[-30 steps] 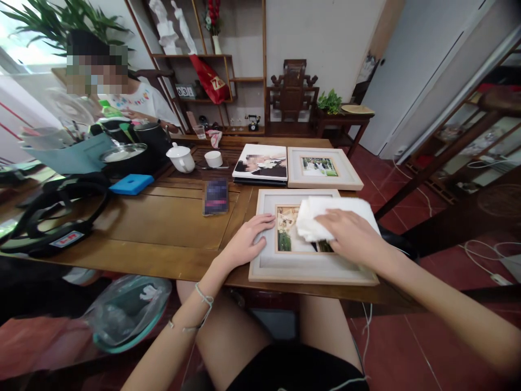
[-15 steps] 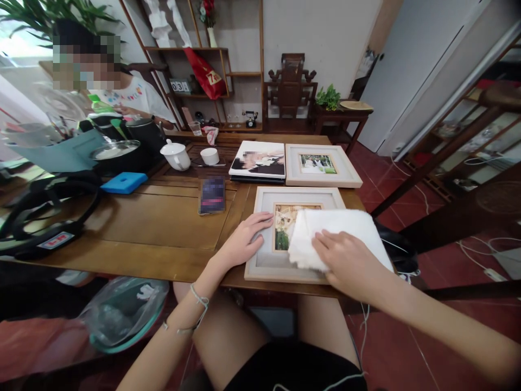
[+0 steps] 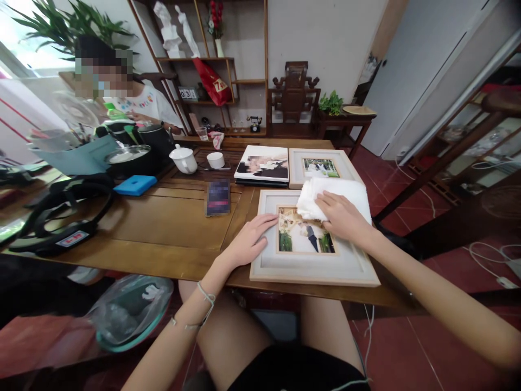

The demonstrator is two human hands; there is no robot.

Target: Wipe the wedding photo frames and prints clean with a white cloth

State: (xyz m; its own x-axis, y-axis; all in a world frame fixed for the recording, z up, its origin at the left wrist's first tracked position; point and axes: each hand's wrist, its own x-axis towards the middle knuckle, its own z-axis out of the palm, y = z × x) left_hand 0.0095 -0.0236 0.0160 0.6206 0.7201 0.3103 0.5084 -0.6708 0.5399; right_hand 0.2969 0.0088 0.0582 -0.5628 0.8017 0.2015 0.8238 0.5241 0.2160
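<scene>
A picture frame (image 3: 313,278) with a pale wooden border lies flat at the table's front edge, a small photo (image 3: 296,239) at its centre. My left hand (image 3: 253,238) rests on the frame's left side, fingers stretched out and fingertips at the photo's upper left edge. Folded under my right hand (image 3: 340,216) is a white cloth (image 3: 353,190), pressed down on the frame's upper right part. The cloth hides that corner and overlaps the near edge of a second picture frame (image 3: 347,163) behind. Left of that second frame sits a stack of photo panels (image 3: 264,163).
On the table stand a phone (image 3: 217,199), a white lidded cup (image 3: 183,159), a small white bowl (image 3: 215,159), a blue box (image 3: 135,185) and a black headset (image 3: 61,239). A lined bin (image 3: 126,309) is below left. Another person (image 3: 142,103) sits at far left.
My right hand has pushed the cloth away from me, up toward the frame's far right corner, uncovering more of the photo. My left hand stays on the frame; the view has shifted slightly.
</scene>
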